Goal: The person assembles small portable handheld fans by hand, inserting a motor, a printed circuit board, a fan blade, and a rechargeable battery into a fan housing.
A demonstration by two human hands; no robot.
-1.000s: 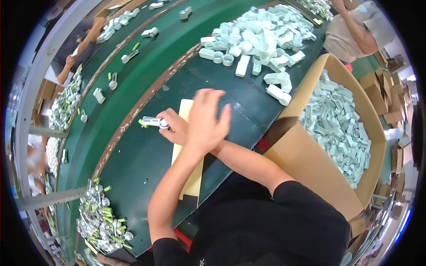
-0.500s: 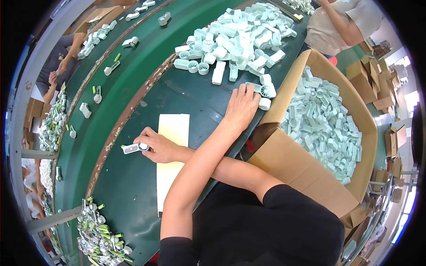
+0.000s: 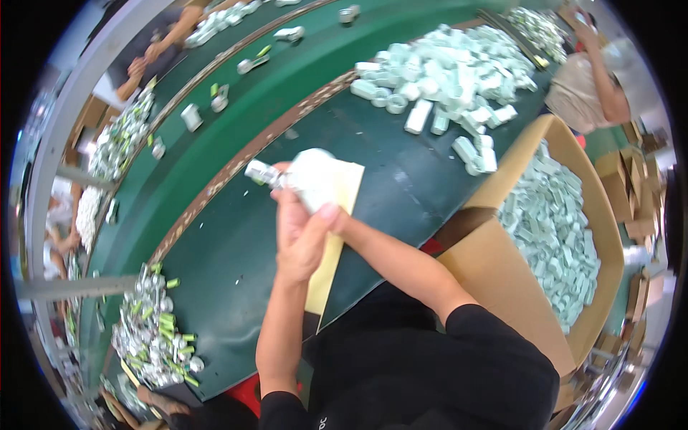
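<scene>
My left hand (image 3: 297,240) is closed on a pale, washed-out plastic casing (image 3: 313,175) above the green work surface, thumb along its near side. Behind it, my right hand (image 3: 345,223) is mostly hidden; fingertips show beside a small grey-and-white part (image 3: 263,172) that sticks out to the left. The two pieces are close together, but blur and glare hide whether they touch. Beneath the hands lies a long cream-coloured sheet (image 3: 347,183). A few loose mint casings (image 3: 475,154) lie to the right, near the large heap of mint casings (image 3: 448,68).
An open cardboard box (image 3: 494,265) full of mint casings stands at my right. Grey parts with green tabs (image 3: 154,326) are piled at the lower left. Beyond a worn brown rail (image 3: 251,158), a green conveyor (image 3: 287,79) carries scattered parts. Other people work across it and at the far right.
My left hand has come back from the loose casings with one, uncrossing my arms. My right hand, with its grey-and-white part, has moved up beside it. The whole view has shifted and turned.
</scene>
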